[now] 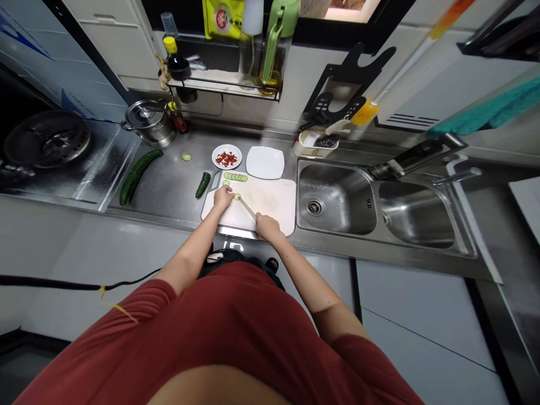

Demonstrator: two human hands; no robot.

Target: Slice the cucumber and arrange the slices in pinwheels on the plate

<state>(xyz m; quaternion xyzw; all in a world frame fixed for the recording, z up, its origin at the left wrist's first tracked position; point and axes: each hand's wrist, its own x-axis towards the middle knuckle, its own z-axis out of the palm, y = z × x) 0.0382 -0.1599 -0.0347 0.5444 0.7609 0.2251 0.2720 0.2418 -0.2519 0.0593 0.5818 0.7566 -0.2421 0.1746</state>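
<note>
My right hand [269,227] is closed round the handle of a knife [247,208], whose blade points up and left across the white cutting board [274,197]. At the blade's tip lies a pale green cucumber slice [237,197]. My left hand [223,198] is over the board's left part, fingers bent and pinched at the edge of that slice. Just above its fingers shows another cucumber slice [226,183]. A row of overlapping cucumber slices [236,177] lies along the board's far edge. Left of the board rests a cut piece of cucumber [203,185].
A whole cucumber [139,175] and a cucumber end [186,157] lie on the steel counter. Behind the board stand a plate of chopped red pieces [226,157] and a white square plate [265,162]. A double sink [337,197] is right, a lidded pot [149,121] back left.
</note>
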